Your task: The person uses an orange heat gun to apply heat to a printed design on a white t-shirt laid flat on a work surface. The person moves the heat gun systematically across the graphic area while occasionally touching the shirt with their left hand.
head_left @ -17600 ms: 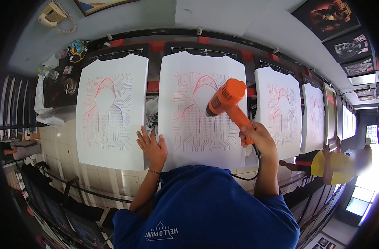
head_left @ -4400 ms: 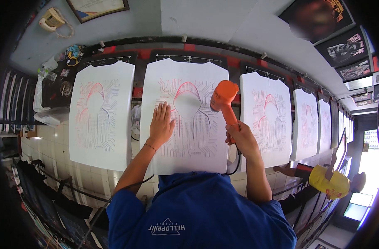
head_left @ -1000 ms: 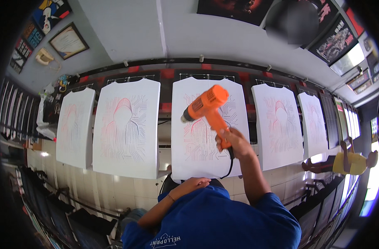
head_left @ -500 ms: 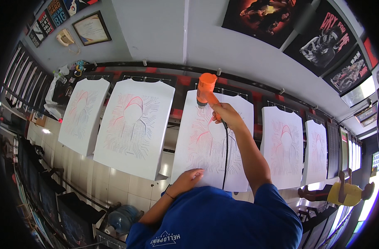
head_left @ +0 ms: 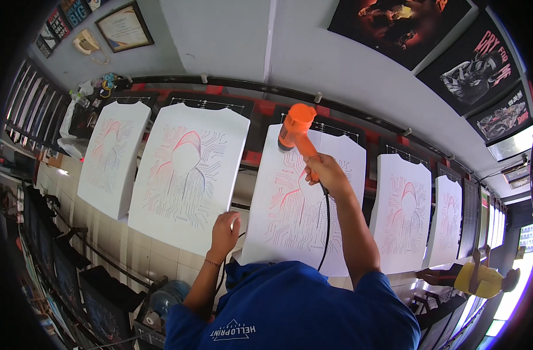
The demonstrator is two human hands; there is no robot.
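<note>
My right hand (head_left: 330, 176) is closed around the handle of an orange heat gun (head_left: 297, 129), its dark nozzle turned down over the upper left of a white T-shirt (head_left: 278, 245). That shirt lies stretched on a board and bears a red and dark print of a hooded figure with circuit-like lines. A black cord (head_left: 328, 224) runs from the handle toward my body. My left hand (head_left: 224, 234) holds nothing and has its fingers extended. It is at the lower right edge of the neighbouring white T-shirt (head_left: 155, 213); whether it touches that edge I cannot tell.
More printed white shirts stand in the row, one at far left (head_left: 97, 189) and two on the right (head_left: 395, 251). A dark rail (head_left: 243, 87) runs behind the boards. A blue water jug (head_left: 170, 298) sits behind my left arm. A person in yellow (head_left: 482, 280) is at far right.
My left hand has left the lower part of the middle shirt and moved left and up to the neighbouring shirt's edge. The heat gun stays over the upper left, tilted slightly differently.
</note>
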